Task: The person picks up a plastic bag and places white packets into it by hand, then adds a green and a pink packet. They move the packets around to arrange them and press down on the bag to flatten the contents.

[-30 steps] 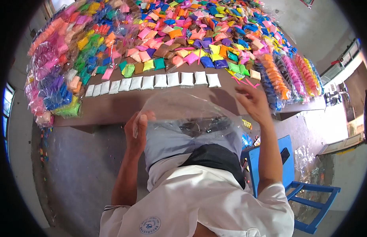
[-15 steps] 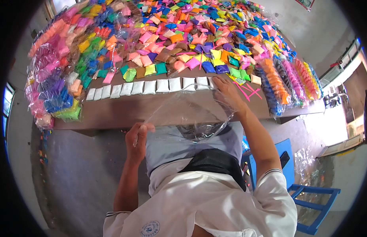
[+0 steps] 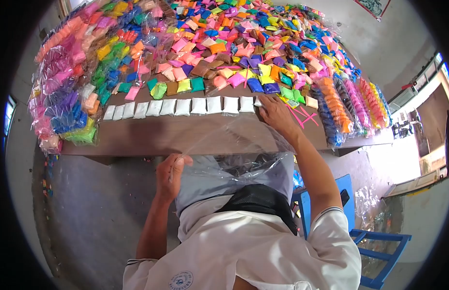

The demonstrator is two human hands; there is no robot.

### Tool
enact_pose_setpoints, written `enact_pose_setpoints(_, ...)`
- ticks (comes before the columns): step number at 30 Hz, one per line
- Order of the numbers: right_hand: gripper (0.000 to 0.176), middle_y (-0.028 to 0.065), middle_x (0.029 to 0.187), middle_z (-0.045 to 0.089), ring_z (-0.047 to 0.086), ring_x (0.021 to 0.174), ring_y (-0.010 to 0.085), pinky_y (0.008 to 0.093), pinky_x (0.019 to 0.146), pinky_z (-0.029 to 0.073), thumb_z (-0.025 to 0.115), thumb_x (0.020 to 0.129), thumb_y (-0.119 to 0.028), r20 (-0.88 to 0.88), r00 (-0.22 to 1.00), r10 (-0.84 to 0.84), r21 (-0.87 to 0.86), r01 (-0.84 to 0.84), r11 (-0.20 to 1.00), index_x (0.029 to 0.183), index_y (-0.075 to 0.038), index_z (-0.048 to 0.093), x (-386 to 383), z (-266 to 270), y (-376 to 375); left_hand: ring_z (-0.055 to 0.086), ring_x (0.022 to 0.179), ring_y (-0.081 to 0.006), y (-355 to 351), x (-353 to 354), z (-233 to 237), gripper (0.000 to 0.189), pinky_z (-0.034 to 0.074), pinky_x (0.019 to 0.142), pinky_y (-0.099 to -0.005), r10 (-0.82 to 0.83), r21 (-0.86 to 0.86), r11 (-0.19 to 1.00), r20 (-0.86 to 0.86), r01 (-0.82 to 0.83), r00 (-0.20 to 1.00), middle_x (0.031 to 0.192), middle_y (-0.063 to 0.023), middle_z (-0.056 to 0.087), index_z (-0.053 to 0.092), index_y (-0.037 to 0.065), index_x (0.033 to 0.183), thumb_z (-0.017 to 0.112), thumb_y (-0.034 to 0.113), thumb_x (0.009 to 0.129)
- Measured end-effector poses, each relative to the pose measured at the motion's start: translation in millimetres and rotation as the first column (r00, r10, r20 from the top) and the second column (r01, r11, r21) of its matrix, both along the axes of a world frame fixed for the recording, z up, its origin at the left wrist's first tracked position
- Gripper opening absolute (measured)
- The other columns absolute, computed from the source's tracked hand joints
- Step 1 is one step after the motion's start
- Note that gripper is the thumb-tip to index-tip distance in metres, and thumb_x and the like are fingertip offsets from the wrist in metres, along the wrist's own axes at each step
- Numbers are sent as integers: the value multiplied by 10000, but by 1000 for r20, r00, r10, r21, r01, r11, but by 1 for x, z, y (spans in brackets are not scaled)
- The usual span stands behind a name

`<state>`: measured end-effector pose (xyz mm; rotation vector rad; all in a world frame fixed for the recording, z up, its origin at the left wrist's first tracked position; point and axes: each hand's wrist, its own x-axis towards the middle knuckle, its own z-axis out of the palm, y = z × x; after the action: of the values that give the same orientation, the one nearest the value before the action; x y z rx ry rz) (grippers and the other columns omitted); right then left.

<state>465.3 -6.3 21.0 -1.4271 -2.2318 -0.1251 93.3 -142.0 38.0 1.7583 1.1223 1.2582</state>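
Observation:
A row of small white packets [image 3: 182, 107] lies along the near part of the brown table. My right hand [image 3: 276, 112] is at the row's right end, thumb and fingers closed on the last white packet [image 3: 258, 102], which they partly cover. My left hand [image 3: 173, 170] is closed in a pinch on the edge of a clear plastic bag [image 3: 229, 140], just off the table's front edge. The bag is spread between my left hand and right forearm, its lower part hanging over my lap.
Colourful packets [image 3: 224, 43] are heaped across the back of the table [image 3: 195, 135]. Long bags of packets line the left side [image 3: 65, 96] and right side [image 3: 335, 108]. Pink sticks [image 3: 302, 116] lie right of my right hand. A blue stool [image 3: 379, 256] stands at lower right.
The view has shifted slightly. My right hand remains at the row's right end and my left hand still pinches the bag, whose film now hangs a little differently.

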Motion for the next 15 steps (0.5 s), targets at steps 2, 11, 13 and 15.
enact_pose_setpoints(2,347,191,1079,618,569,939,394,470,840,459,578,843,-116,-48,998,-41,-1,41,999,1173,-20,527,2,-5,5,467,648,-70,0,0,-1,352,391,598,-244,-7,13,1000,14,6,1000,792,-22,642,649,12,920,461,299,1001)
enact_pose_setpoints(11,361,205,1181,575,554,1058,400,472,898,446,542,883,-106,-189,981,51,88,-35,996,1231,-21,499,-24,17,6,514,715,-82,-2,-2,-3,315,407,650,-238,-31,-28,999,22,31,999,819,-44,649,639,3,920,469,254,1005)
enact_pose_setpoints(13,392,202,1263,535,535,1119,394,458,935,445,543,886,-116,-126,988,86,50,-80,996,1263,-26,485,-26,15,4,506,713,-77,-1,0,-6,300,402,648,-234,-41,-9,999,54,41,998,818,-37,645,640,5,921,471,238,1004)
enact_pose_setpoints(15,427,193,1337,489,513,1174,388,443,968,443,550,886,-128,-77,988,133,-28,-135,990,1294,-32,469,-29,8,6,487,698,-68,-2,0,-4,285,393,635,-229,-39,-28,999,65,41,997,811,-25,638,641,7,921,475,223,1002)
